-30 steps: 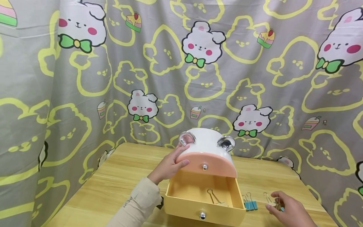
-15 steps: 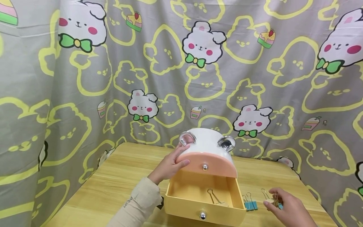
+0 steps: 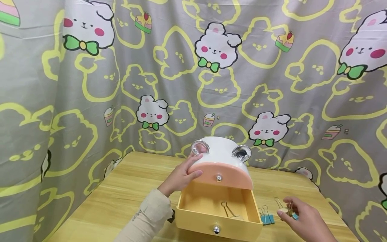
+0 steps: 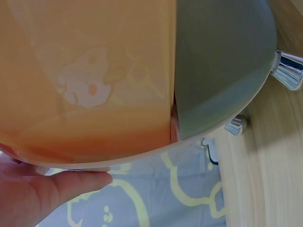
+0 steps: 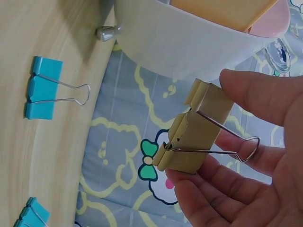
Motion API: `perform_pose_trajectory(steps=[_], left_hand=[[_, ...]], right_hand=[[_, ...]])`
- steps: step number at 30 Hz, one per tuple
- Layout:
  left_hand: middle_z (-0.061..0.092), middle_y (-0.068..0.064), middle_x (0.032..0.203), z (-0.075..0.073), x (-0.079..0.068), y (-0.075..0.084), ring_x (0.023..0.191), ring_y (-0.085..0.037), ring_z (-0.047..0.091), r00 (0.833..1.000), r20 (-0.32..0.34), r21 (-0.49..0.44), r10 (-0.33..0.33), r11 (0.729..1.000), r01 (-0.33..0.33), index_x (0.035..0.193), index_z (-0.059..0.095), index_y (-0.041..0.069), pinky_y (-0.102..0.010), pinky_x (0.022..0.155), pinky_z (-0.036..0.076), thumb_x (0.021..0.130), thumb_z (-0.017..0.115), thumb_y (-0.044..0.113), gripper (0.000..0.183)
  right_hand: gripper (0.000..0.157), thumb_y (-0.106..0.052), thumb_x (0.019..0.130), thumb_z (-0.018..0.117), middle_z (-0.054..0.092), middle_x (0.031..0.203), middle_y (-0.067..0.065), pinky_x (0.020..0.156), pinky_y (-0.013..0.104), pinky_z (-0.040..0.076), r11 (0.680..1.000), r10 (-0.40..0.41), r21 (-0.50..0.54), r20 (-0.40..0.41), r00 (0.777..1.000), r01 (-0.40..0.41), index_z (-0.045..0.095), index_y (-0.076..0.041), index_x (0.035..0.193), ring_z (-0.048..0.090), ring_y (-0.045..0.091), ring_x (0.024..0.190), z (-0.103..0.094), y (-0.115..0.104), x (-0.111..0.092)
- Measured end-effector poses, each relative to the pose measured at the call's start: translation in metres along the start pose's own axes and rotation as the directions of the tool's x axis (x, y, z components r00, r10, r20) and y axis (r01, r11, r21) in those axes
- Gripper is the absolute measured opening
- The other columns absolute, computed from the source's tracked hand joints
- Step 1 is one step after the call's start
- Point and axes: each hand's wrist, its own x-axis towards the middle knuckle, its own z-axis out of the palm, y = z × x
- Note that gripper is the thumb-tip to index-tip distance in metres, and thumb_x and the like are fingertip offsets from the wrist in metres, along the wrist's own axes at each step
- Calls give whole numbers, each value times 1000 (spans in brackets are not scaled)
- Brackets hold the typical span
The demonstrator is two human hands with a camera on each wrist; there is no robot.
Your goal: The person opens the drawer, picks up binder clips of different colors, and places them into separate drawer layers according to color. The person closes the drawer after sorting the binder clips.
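Observation:
In the head view my right hand (image 3: 305, 218) is raised at the right of the table. The right wrist view shows it pinching a tan binder clip (image 5: 203, 127) between thumb and fingers, wire handles spread. My left hand (image 3: 181, 176) rests against the upper left side of a white, animal-shaped drawer box (image 3: 220, 148) with a peach front (image 3: 202, 171); its visible fingers lie fairly straight. The lower yellow drawer (image 3: 193, 218) is pulled out. Inside it lies another binder clip (image 3: 230, 210), its wire handles showing and its pale body blending into the drawer floor.
Teal binder clips (image 3: 267, 219) lie on the table (image 3: 127, 185) right of the drawer. Another teal clip (image 3: 295, 216) is partly hidden behind my right hand. A patterned curtain (image 3: 181, 84) hangs around the table's back and sides.
My right hand has moved slightly left and upward with the tan binder clip, towards the drawer. My left hand and the drawer box stay in place.

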Motion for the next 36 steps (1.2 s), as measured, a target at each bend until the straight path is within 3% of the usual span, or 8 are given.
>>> perform_pose_trajectory(steps=[14, 27, 36], left_hand=[[19, -16, 158, -1, -2, 0, 141, -40, 23, 1000, -6, 3, 3, 1000, -3, 148, 41, 24, -63, 106, 24, 94, 64, 34, 59], [21, -16, 157, 0, -1, -1, 140, -38, 25, 999, -5, -4, 41, 999, -41, 147, 42, 22, -60, 107, 25, 95, 63, 32, 58], [22, -17, 157, -2, -1, 1, 141, -38, 24, 999, -4, -3, 48, 999, -48, 147, 42, 20, -60, 107, 25, 94, 64, 31, 58]], right_hand=[[64, -55, 83, 69, 62, 93, 3, 69, 43, 49, 999, -38, -5, -42, 998, 37, 60, -3, 120, 59, 23, 85, -3, -8, -2], [59, -47, 84, 72, 62, 90, 1, 73, 47, 51, 997, -82, -22, -85, 993, 80, 60, -1, 118, 63, 26, 86, -6, -22, -1], [54, -46, 84, 73, 64, 99, 6, 75, 50, 51, 994, -111, -10, -139, 984, 110, 61, -3, 115, 65, 29, 86, -6, -35, 0]])
